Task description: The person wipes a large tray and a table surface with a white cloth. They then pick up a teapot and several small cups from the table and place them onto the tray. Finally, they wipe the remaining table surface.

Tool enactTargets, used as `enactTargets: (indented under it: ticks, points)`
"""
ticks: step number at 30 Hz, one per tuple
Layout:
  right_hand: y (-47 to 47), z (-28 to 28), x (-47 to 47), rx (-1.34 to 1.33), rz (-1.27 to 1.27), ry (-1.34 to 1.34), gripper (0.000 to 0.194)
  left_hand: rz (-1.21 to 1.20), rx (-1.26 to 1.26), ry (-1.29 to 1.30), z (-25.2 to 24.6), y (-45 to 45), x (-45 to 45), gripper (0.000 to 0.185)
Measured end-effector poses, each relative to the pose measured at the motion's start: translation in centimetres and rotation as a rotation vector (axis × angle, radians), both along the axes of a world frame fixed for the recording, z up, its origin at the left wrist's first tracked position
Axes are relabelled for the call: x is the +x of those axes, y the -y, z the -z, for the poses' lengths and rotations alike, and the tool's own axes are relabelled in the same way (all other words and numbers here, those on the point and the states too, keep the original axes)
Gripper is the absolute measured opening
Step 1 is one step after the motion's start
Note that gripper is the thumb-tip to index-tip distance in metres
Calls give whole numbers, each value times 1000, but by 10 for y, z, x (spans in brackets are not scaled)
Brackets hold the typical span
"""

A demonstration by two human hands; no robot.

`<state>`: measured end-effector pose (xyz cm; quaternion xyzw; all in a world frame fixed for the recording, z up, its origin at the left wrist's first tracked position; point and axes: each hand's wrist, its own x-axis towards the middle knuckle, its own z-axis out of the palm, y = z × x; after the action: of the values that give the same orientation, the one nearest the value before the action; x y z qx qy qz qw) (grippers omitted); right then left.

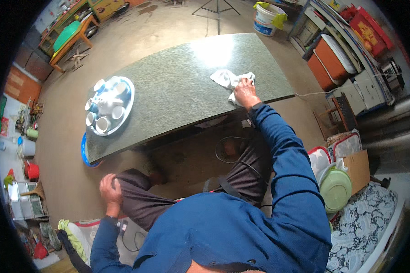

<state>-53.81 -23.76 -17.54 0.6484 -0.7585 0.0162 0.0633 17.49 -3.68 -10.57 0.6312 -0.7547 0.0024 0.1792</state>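
My right hand (246, 92) lies on a crumpled white cloth (223, 78), its fingers bent over the bunched part. The cloth is on the right side of a speckled grey-green stone-look tabletop (167, 85), near the front edge. My left hand (110, 191) rests on my left knee with the thumb apart from the fingers, holding nothing. On the left end of the table stands an oval tray (131, 102) with a pale rim. It carries a white teapot (106, 104) and several white cups, among them a cup (103, 125) at its near edge.
Below the table's left corner shows a blue basin (84, 150). A black cable (222, 160) loops by my right leg. Beyond the table are tripod legs (218, 13) and a white bucket (263, 18). To the right stand an orange box (328, 65) and a green plastic lid (335, 189).
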Motion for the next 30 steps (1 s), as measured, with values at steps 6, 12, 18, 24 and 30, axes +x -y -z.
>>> enactTargets:
  ticks: [6,12,18,24,30]
  points:
    - [-2,-9,-93,110,206,-36,40,16,32,25,3,3,4,31]
    - [-20,-18,-155,207,411,9,39,17,55,29,2,7,1,32]
    - [18,7,-207,391,377,-70,34,21,80,37,-3,11,-5,32]
    - [82,58,-240,169,273,-194,25,13,100,61,-10,15,-13,31]
    - [120,23,-146,216,168,-62,35,-15,112,71,-15,16,-23,31]
